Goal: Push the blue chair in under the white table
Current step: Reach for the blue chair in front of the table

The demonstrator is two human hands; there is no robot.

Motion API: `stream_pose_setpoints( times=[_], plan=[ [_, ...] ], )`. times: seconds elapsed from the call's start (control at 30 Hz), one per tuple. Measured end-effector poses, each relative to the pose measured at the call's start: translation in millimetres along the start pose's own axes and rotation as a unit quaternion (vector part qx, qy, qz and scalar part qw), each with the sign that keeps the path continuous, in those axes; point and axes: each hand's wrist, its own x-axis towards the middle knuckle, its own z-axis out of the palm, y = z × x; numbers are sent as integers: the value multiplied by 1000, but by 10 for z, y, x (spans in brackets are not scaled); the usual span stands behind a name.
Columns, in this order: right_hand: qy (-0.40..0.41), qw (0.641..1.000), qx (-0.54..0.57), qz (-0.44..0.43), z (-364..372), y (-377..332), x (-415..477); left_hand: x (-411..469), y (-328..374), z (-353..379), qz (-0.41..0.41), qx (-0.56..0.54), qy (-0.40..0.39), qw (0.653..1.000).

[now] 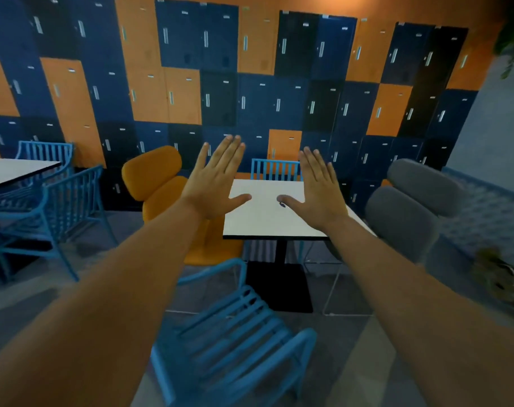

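Note:
A blue slatted chair (235, 333) stands in the lower middle of the head view, its seat on my side of the white table (264, 221) and outside the table's front edge. The table has a black pedestal base (279, 286). My left hand (217, 183) and my right hand (320, 192) are both stretched out in the air above the table, palms away from me, fingers spread, holding nothing. Neither hand touches the chair.
An orange chair (162, 183) stands at the table's left and a grey chair (408, 210) at its right. Another blue chair (276, 170) faces me from the far side. More blue chairs (59, 207) and a second white table (12, 168) are at the left. Lockers (220, 83) cover the back wall.

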Motion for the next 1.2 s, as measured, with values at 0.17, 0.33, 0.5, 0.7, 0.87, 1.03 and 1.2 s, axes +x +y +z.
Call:
stream_pose_setpoints(
  times=[0.17,0.33,0.5,0.7,0.87,1.03,1.2],
  plan=[
    [-66,997,17,33,220,-636,-529,-651,-236,197,27,-19,-48,998],
    [-98,993,30,63,550,-1380,-949,-1232,-747,479,55,-34,-50,997],
    [-101,986,39,126,914,-2139,-1216,-1732,-1342,735,104,-59,-81,989],
    [-110,978,30,177,1130,-2989,-1495,-2333,-1885,867,155,-82,-114,978],
    [-136,972,22,189,1238,-3407,-1761,-2704,-2091,962,163,-110,-128,972],
    [-178,963,41,201,1450,-3777,-2033,-3102,-2241,1099,159,-132,-156,966],
    [-208,952,43,222,1783,-4096,-2155,-3333,-2425,1399,157,-160,-190,956]
  ],
)
